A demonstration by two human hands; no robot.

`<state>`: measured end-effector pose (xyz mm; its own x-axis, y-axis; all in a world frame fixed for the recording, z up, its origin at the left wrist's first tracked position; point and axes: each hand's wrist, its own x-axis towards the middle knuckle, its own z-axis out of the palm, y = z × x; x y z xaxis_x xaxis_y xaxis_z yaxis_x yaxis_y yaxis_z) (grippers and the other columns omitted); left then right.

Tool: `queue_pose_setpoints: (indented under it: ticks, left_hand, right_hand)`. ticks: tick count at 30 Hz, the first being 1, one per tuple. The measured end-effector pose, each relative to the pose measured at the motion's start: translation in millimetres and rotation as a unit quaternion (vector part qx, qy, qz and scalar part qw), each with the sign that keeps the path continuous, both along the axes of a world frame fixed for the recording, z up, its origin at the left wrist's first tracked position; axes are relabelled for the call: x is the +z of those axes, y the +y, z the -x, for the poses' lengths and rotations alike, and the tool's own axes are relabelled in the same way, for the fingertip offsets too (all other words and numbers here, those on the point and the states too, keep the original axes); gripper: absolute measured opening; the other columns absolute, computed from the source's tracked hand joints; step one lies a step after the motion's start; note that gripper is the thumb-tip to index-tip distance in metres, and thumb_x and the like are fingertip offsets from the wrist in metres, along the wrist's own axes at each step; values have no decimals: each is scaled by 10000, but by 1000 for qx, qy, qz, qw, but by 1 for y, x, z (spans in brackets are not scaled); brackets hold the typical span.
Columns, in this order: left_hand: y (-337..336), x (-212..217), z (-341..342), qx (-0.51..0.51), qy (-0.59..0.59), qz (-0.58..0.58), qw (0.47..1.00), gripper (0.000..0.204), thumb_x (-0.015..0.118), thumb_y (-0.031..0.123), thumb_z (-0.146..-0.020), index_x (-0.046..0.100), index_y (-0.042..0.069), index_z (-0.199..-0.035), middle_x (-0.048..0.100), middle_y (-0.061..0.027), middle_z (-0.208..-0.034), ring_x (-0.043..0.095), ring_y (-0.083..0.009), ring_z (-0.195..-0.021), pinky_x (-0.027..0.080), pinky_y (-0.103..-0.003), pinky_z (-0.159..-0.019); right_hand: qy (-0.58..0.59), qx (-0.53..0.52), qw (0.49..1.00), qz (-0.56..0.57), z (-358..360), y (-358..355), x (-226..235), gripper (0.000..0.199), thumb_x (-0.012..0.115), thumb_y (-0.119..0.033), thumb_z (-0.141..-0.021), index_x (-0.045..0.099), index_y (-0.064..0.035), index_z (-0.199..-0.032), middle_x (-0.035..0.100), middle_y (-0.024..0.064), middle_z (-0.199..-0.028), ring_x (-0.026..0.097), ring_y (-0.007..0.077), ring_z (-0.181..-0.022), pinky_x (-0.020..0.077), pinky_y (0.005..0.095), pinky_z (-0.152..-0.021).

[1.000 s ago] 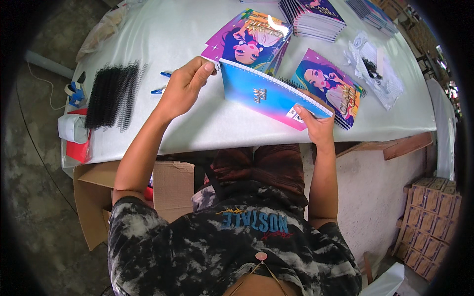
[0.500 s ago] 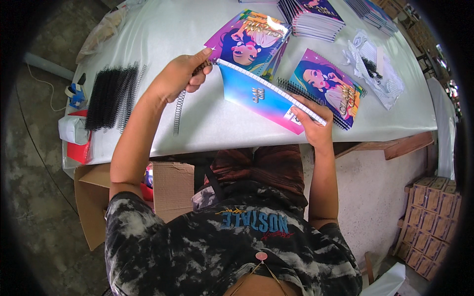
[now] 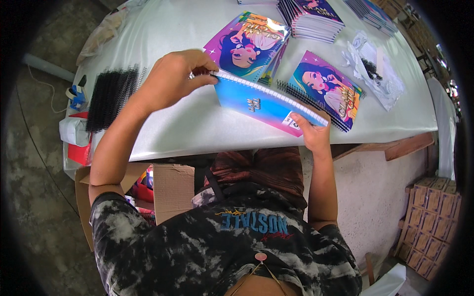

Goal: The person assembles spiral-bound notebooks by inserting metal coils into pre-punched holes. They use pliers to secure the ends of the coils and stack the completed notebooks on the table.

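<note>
My right hand [image 3: 316, 132] grips the right end of an unbound notebook [image 3: 256, 106] with a blue-to-pink cover, thumb on top. The notebook is tilted, its white punched edge facing away from me. At that edge's left end, my left hand [image 3: 180, 79] is closed in a pinch on a black spiral coil [image 3: 214, 75]. Only a little of the coil shows between the fingers. Just beyond lies a pile of notebooks [image 3: 247, 47] with an illustrated purple cover. Another illustrated notebook [image 3: 323, 86] rests beside my right hand, with black coils along its edge.
Many black spiral coils [image 3: 112, 96] lie in a bundle on the white-covered table [image 3: 173, 140] at left. Tape [image 3: 76, 97] and a red-and-white packet [image 3: 78, 133] sit near the left edge. Stacked notebooks [image 3: 316, 27] stand farther back. Crumpled white plastic [image 3: 377, 74] lies right. A cardboard box [image 3: 173, 190] stands below.
My left hand has turned over and moved slightly left, its fingertips now at the notebook's corner. The coil that hung below it no longer shows there. The notebook's left end has dropped slightly toward me.
</note>
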<state>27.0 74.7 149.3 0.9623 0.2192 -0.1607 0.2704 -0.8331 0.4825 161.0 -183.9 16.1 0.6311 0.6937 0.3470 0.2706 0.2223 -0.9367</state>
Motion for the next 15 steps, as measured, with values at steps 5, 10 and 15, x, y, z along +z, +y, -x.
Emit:
queue_pose_setpoints:
  ticks: [5,10,15]
  left_hand:
    - [-14,-11,6,-114,-244,-299,916,286,679,158,-729,582,51,-976,603,-88,-965,568,-273,-897,432,-373,-790]
    - [-23,6,8,-132,-198,-286,928,207,679,157,-721,579,51,-869,603,-76,-846,575,-268,-789,442,-365,-717]
    - [-15,1,14,-162,-132,-291,934,249,704,149,-685,553,51,-858,589,-76,-838,571,-270,-772,438,-376,-708]
  right_hand:
    - [-84,5,996,-8,11,3,15,236,563,29,-808,623,34,-1036,660,112,-999,623,126,-800,476,228,-730]
    - [-88,39,995,-19,10,2,13,262,583,42,-787,622,30,-1047,653,119,-1019,627,156,-884,473,248,-780]
    - [-26,39,999,2,17,1,9,272,576,48,-787,618,27,-1055,653,116,-1022,632,165,-888,480,252,-778]
